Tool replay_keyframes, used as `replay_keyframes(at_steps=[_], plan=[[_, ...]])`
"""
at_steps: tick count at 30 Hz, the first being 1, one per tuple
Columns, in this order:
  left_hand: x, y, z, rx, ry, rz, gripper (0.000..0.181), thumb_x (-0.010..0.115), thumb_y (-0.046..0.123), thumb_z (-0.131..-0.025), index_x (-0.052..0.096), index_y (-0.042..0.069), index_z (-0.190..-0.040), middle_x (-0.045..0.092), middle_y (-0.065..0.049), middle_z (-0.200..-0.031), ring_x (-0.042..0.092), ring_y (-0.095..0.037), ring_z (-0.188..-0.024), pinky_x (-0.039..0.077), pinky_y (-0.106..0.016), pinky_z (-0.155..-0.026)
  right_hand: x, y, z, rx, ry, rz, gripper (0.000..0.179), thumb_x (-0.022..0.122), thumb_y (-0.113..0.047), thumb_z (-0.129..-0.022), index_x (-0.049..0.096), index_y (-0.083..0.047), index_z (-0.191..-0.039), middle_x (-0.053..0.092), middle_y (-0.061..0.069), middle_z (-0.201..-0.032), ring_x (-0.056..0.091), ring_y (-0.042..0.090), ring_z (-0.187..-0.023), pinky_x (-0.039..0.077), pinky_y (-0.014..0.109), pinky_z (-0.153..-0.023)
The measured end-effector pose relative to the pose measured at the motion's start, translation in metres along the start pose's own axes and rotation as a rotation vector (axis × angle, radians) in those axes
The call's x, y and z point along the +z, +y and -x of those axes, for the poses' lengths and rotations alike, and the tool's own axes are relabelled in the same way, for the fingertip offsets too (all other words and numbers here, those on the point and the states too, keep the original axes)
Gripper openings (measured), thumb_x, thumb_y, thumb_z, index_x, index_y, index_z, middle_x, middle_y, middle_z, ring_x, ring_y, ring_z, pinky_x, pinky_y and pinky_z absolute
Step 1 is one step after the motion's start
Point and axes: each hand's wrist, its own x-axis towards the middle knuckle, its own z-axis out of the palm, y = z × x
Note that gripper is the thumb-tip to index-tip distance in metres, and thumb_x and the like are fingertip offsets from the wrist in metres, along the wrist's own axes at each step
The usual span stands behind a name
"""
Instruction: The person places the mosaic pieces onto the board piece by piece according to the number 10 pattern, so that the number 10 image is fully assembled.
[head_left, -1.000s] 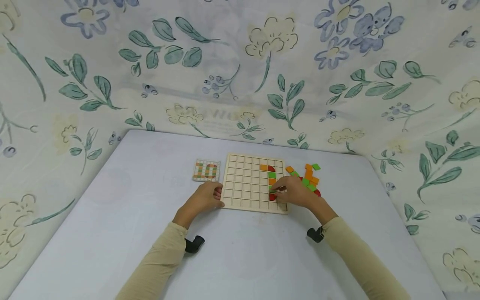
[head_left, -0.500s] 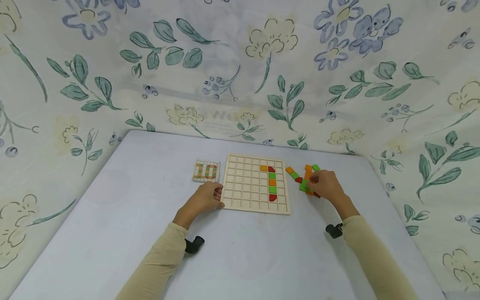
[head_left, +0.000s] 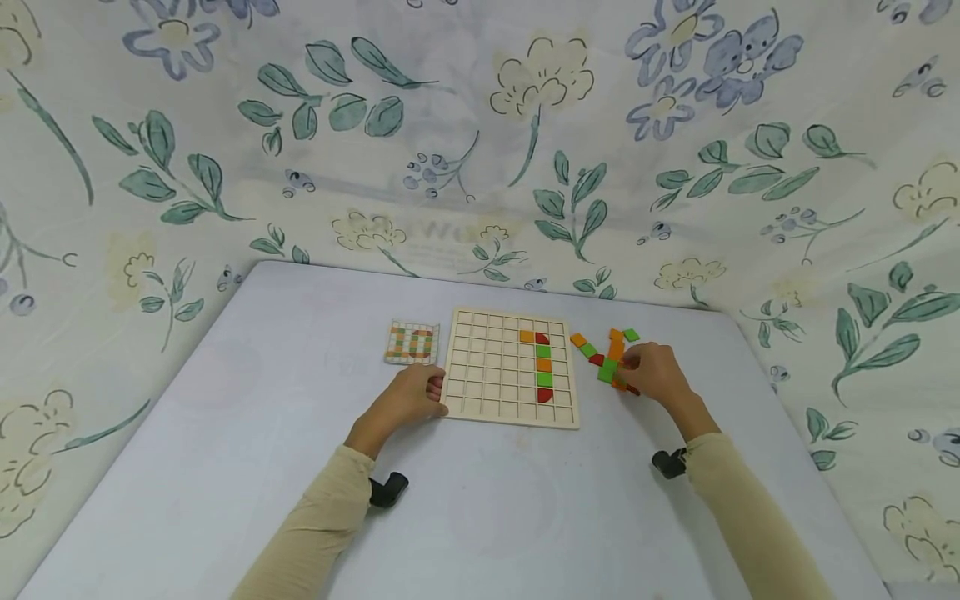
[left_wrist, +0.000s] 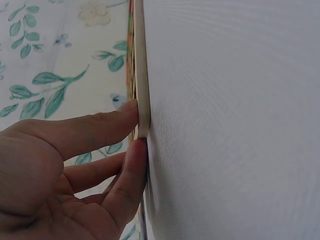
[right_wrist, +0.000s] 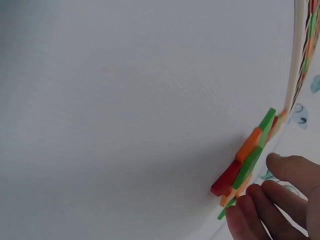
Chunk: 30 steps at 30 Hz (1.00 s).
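A light wooden grid board (head_left: 487, 367) lies on the table. Toward its right side, several tiles form a column: red rounded ones at both ends, with green and orange squares (head_left: 543, 365) between, and one orange square (head_left: 527, 337) left of the top. My left hand (head_left: 408, 396) holds the board's near left corner, thumb and fingertips against its edges, as the left wrist view shows up close. My right hand (head_left: 656, 371) is over the loose tiles (head_left: 607, 371) right of the board. In the right wrist view, its thumb and fingers are apart beside the heap; no held tile shows.
A small card (head_left: 412, 342) with a coloured grid pattern lies left of the board. One green tile (head_left: 632, 335) sits apart at the back of the heap. The white table (head_left: 480, 517) meets a floral cloth (head_left: 450, 167) behind.
My right hand has left the tile column on the board and moved right to the loose tiles. A green square shows in the column where it was. My left hand has stayed put.
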Motion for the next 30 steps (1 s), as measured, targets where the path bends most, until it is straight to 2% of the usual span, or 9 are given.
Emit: replay_keyframes(at_steps=[5, 11, 18, 24, 30], plan=[[0.001, -0.001, 0.0, -0.003, 0.001, 0.004, 0.059, 0.08, -0.004, -0.074, 0.054, -0.012, -0.126, 0.059, -0.01, -0.099, 0.056, -0.021, -0.089, 0.05, -0.035, -0.082, -0.003, 0.008, -0.008, 0.004, 0.017, -0.01, 0.03, 0.067, -0.006, -0.087, 0.067, 0.009, -0.113, 0.066, 0.023, -0.106, 0.06, 0.035, -0.098, 0.053, 0.046, -0.086], [0.003, -0.001, 0.0, -0.008, -0.012, 0.006, 0.06, 0.08, -0.004, -0.075, 0.053, -0.013, -0.127, 0.059, -0.009, -0.099, 0.056, -0.021, -0.089, 0.05, -0.035, -0.082, -0.006, 0.018, -0.01, 0.043, -0.06, -0.019, 0.032, 0.063, 0.0, -0.085, 0.065, 0.008, -0.117, 0.065, 0.024, -0.112, 0.058, 0.037, -0.104, 0.049, 0.049, -0.092], [-0.001, 0.004, 0.0, -0.014, -0.004, 0.013, 0.059, 0.079, -0.005, -0.075, 0.053, -0.012, -0.127, 0.059, -0.01, -0.1, 0.056, -0.021, -0.091, 0.05, -0.035, -0.084, -0.006, 0.022, -0.013, 0.024, -0.042, -0.055, 0.03, 0.062, -0.001, -0.088, 0.066, 0.006, -0.118, 0.065, 0.022, -0.113, 0.057, 0.037, -0.107, 0.049, 0.049, -0.094], [-0.001, 0.005, 0.002, -0.013, -0.012, -0.002, 0.06, 0.08, -0.004, -0.075, 0.053, -0.013, -0.128, 0.059, -0.011, -0.099, 0.056, -0.022, -0.09, 0.05, -0.035, -0.083, -0.004, 0.023, -0.013, 0.008, -0.049, -0.046, 0.029, 0.062, 0.0, -0.09, 0.066, 0.006, -0.118, 0.066, 0.022, -0.114, 0.059, 0.037, -0.106, 0.051, 0.047, -0.09], [-0.001, 0.003, 0.002, -0.005, -0.004, 0.002, 0.06, 0.08, -0.004, -0.074, 0.053, -0.014, -0.127, 0.059, -0.011, -0.1, 0.056, -0.022, -0.09, 0.05, -0.035, -0.083, -0.002, 0.024, -0.013, -0.021, -0.023, -0.027, 0.03, 0.061, 0.0, -0.089, 0.066, 0.008, -0.117, 0.067, 0.022, -0.113, 0.061, 0.037, -0.102, 0.053, 0.046, -0.086]])
